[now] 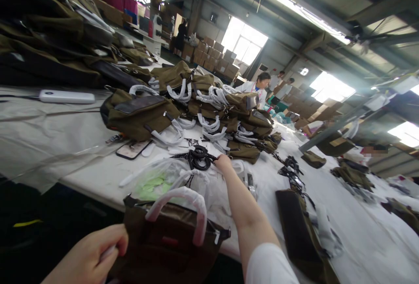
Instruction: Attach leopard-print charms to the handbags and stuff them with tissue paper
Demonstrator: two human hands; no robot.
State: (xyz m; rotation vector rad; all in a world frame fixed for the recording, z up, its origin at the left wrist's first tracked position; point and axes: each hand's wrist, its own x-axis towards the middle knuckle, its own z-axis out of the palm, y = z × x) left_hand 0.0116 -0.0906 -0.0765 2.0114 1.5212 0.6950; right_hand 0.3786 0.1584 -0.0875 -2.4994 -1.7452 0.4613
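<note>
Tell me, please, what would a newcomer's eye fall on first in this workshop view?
Probably the heap of olive bags with white-wrapped handles, piled mid-table on the white table. Nearer, the right hand reaches a bundle of black straps, while the left hand grips a brown bag at the table's near edge.

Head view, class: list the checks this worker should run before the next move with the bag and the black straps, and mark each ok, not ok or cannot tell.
1. Left hand closed on the brown bag at its near edge: ok.
2. Right hand at the bundle of black straps: ok.
3. Right hand's grip on the straps closed: cannot tell, fingers hidden.
4. Bag fully on the table: not ok, it hangs over the near edge.
5. Bag's wrapped handle upright: ok.
</note>
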